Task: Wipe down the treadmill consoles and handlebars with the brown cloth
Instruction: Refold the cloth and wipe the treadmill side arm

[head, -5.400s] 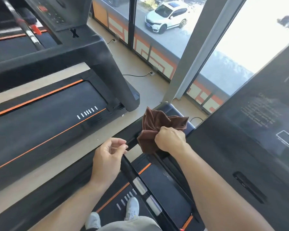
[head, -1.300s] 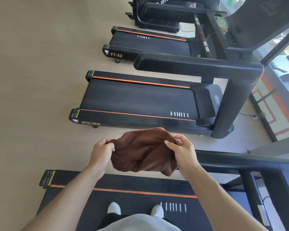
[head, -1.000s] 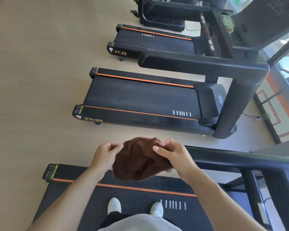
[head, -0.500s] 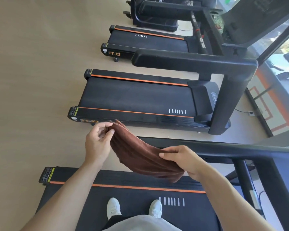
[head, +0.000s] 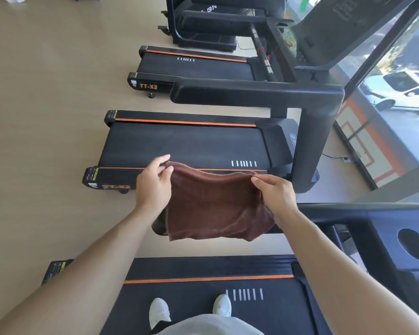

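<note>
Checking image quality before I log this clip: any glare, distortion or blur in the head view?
Head view: daylight through the window washes out the street at right; wide-angle bending curves the treadmill handlebar and floor edges; both hands and the brown cloth read sharp, with no motion blur.

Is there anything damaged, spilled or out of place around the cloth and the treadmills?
Nothing stands out. The left hand and right hand pinch the top corners of the brown cloth, which hangs spread and whole. The treadmills stand parallel on the floor.
</note>
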